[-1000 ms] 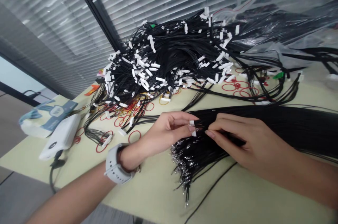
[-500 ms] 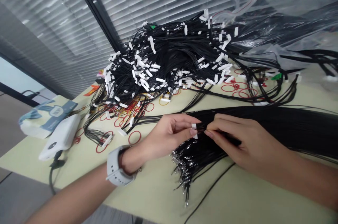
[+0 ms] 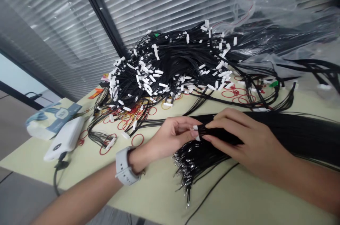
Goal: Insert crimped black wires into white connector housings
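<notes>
A small white connector (image 3: 197, 133) is pinched between the thumb and fingers of my left hand (image 3: 176, 134). Black wires run from it toward my right hand (image 3: 239, 136), whose thumb and forefinger are slightly parted around them, close to the connector. Whether those fingertips press on a wire is too small to tell. Under both hands lies a thick bundle of loose black wires (image 3: 297, 134), with shiny metal terminals (image 3: 186, 168) at its left end.
Behind the hands is a large pile of black cables (image 3: 177, 55) with white connectors. Red rubber bands (image 3: 137, 140) lie about the yellow-green table (image 3: 148, 196). At the left are a white power bank (image 3: 65, 140) and a tissue pack (image 3: 50, 119); clear plastic bags (image 3: 268, 5) stand at back right.
My right thumb and forefinger have moved apart from their closed pinch beside the connector. My left hand keeps its hold on the connector. The view has shifted slightly.
</notes>
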Motion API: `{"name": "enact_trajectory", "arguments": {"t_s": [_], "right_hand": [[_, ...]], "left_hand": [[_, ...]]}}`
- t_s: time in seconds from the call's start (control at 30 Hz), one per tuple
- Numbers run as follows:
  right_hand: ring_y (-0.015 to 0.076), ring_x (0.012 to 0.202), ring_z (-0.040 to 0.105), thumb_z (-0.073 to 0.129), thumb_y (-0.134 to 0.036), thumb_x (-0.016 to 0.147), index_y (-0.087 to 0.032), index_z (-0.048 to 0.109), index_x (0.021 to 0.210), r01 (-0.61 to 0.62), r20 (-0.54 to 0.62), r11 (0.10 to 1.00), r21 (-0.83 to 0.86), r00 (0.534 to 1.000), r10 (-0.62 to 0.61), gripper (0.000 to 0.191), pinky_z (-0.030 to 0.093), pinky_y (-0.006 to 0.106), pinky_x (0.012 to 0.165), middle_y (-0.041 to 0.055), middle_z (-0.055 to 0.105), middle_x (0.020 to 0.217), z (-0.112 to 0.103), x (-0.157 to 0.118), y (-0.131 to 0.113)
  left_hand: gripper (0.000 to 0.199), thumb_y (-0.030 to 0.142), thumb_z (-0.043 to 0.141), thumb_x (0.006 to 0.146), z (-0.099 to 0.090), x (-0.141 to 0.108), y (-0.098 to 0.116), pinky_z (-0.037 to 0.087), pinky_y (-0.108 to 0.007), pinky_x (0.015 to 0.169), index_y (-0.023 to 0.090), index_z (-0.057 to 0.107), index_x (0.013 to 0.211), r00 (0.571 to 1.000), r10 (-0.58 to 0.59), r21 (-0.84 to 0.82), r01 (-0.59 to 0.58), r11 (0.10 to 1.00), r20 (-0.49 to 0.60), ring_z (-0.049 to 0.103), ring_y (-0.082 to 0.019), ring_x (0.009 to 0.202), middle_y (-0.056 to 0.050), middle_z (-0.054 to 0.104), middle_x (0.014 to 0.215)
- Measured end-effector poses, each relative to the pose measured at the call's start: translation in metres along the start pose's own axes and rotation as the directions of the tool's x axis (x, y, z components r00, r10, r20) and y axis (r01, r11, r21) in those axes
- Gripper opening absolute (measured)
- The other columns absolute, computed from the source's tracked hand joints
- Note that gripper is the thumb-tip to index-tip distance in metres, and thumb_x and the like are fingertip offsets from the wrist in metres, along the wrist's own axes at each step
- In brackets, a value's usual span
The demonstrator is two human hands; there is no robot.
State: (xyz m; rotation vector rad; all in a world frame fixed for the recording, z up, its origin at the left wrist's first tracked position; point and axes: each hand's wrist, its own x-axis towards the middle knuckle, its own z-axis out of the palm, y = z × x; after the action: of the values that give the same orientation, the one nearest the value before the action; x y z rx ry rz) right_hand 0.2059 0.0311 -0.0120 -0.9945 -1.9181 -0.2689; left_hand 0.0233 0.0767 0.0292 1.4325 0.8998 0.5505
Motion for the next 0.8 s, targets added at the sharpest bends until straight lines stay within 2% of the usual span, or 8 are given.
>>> {"name": "enact_trajectory", "arguments": {"t_s": [0.23, 0.43, 0.57, 0.63, 0.8], "right_hand": [[0.0039, 0.077, 0.049, 0.048, -0.015, 0.086, -0.016, 0.056, 0.082, -0.001, 0.052, 0.999, 0.037, 0.999, -0.001, 0.009, 0.042, 0.017, 0.069, 0.0017, 0.053, 0.082, 0.003, 0.001, -0.005], [0.0020, 0.073, 0.051, 0.047, -0.010, 0.086, -0.018, 0.046, 0.085, -0.062, -0.074, 0.998, -0.014, 0.995, 0.061, 0.008, 0.041, 0.015, 0.065, -0.0011, 0.054, 0.079, -0.006, 0.000, -0.007], [0.0033, 0.080, 0.052, 0.048, -0.009, 0.085, -0.017, 0.049, 0.089, 0.057, 0.048, 0.994, -0.091, 0.997, -0.053, 0.008, 0.042, 0.016, 0.075, 0.0001, 0.055, 0.083, -0.004, -0.008, -0.007], [0.0056, 0.080, 0.052, 0.045, -0.011, 0.087, -0.015, 0.051, 0.086, 0.105, 0.106, 0.987, -0.120, 0.990, -0.093, 0.007, 0.043, 0.018, 0.075, 0.0018, 0.055, 0.081, 0.000, -0.011, -0.005], [0.0044, 0.073, 0.048, 0.047, -0.015, 0.087, -0.015, 0.054, 0.084, 0.073, 0.103, 0.992, -0.101, 0.993, -0.063, 0.008, 0.040, 0.017, 0.066, 0.0015, 0.053, 0.079, 0.005, -0.013, 0.001]], "left_hand": [[0.020, 0.020, 0.068, 0.074, 0.004, -0.002, 0.002, 0.046, -0.007, 0.064, 0.010, 0.063, 0.091, 1.000, 0.014, 0.049, -0.015, 0.999, 0.024, 0.057, 0.001, 0.068, -0.002, 0.065, 0.081], [0.026, 0.025, 0.066, 0.076, -0.003, 0.001, 0.001, 0.045, -0.009, 0.064, 0.010, 0.062, 0.098, 0.999, 0.022, 0.035, -0.021, 0.999, -0.031, 0.058, 0.000, 0.069, -0.004, 0.066, 0.084], [0.027, 0.024, 0.067, 0.075, -0.005, 0.001, 0.001, 0.043, -0.008, 0.060, 0.010, 0.062, 0.098, 0.998, -0.017, -0.008, 0.017, 1.000, -0.058, 0.055, 0.001, 0.064, -0.001, 0.063, 0.077], [0.029, 0.025, 0.068, 0.074, -0.006, 0.001, 0.001, 0.043, -0.008, 0.060, 0.011, 0.062, 0.099, 0.999, -0.020, -0.010, 0.020, 1.000, -0.050, 0.055, 0.001, 0.064, 0.000, 0.062, 0.075], [0.027, 0.023, 0.068, 0.074, -0.007, 0.001, -0.001, 0.044, -0.008, 0.061, 0.011, 0.062, 0.098, 0.999, -0.008, -0.001, 0.008, 1.000, -0.034, 0.055, 0.001, 0.065, 0.000, 0.061, 0.075]]}}
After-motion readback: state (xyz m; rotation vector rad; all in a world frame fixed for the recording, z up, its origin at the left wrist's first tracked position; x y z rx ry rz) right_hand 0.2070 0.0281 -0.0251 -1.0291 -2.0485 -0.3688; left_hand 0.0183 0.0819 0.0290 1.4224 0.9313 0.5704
